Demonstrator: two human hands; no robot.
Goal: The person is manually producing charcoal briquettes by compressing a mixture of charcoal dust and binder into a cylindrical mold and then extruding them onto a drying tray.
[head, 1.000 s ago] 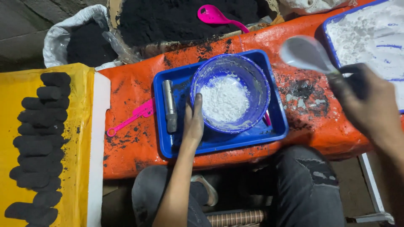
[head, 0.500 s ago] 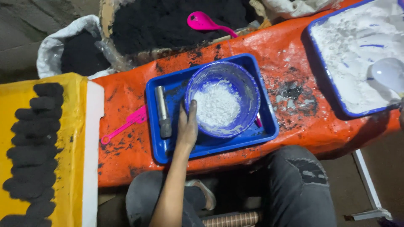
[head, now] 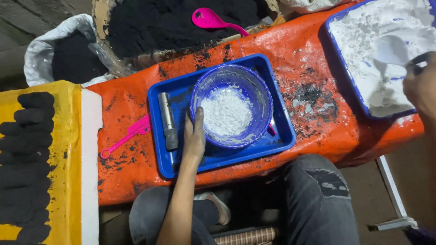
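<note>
The round blue plastic bowl [head: 231, 106], its inside smeared white and a heap of white powder lying in its bottom, is taken as the landmark; it is set inside a shallow rectangular blue plastic tray [head: 281, 136], so that anything spilled over the rim is caught there rather than on the orange tarpaulin-covered surface [head: 318, 131]. The bowl is steadied by the left hand [head: 194, 136], which is laid flat against its left wall with the fingers [head: 198, 119] extended up to the rim; no closed grip is formed, the hand being pressed open against the side. Just left of the bowl, within the same tray, a short grey metal cylinder [head: 167, 120] is laid lengthwise. Further left, off the tray, a pink plastic utensil [head: 129, 136] is left on the surface. Well to the right of the bowl, a second, larger blue tray filled with white powder [head: 377, 59] is placed, and a pale scoop [head: 391, 49] is held over it by the right hand [head: 420, 88]; the grip is closed on the handle, though most of that hand is cut off by the frame edge. Behind the bowl, black powder [head: 168, 22] is heaped with a pink plastic spoon [head: 211, 20] resting on it. Far to the left, dark pressed lumps [head: 25, 149] are laid out in a row on a yellow sheet [head: 68, 181].
</note>
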